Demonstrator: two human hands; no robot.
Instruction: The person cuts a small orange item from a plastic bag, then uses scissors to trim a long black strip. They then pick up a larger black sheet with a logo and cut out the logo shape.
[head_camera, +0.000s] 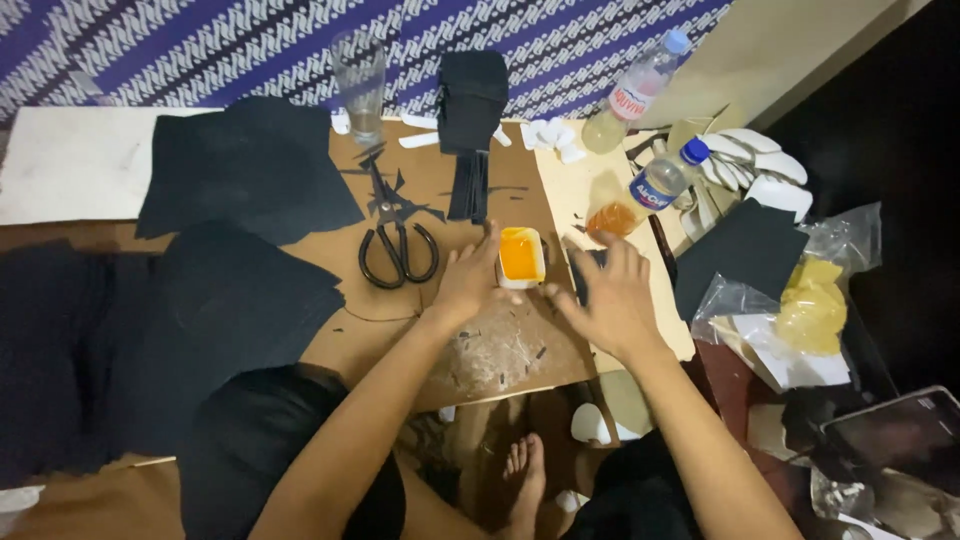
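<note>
A small white tub of orange-yellow glue (521, 256) stands on a brown board (450, 210). My left hand (467, 280) rests beside the tub on its left, fingers touching its side. On the tub's right, my right hand (612, 292) lies flat over a small black strip (582, 270), pressing it to the board. Black scissors (397, 240) lie left of my left hand.
Black sheets (245, 170) and a larger pile (215, 310) cover the left. A stack of black strips (470, 110), a glass (361, 80), two plastic bottles (638, 95) (662, 180), white cut pieces (755, 160), a plastic bag (810, 300) and a tablet (900, 430) surround the board.
</note>
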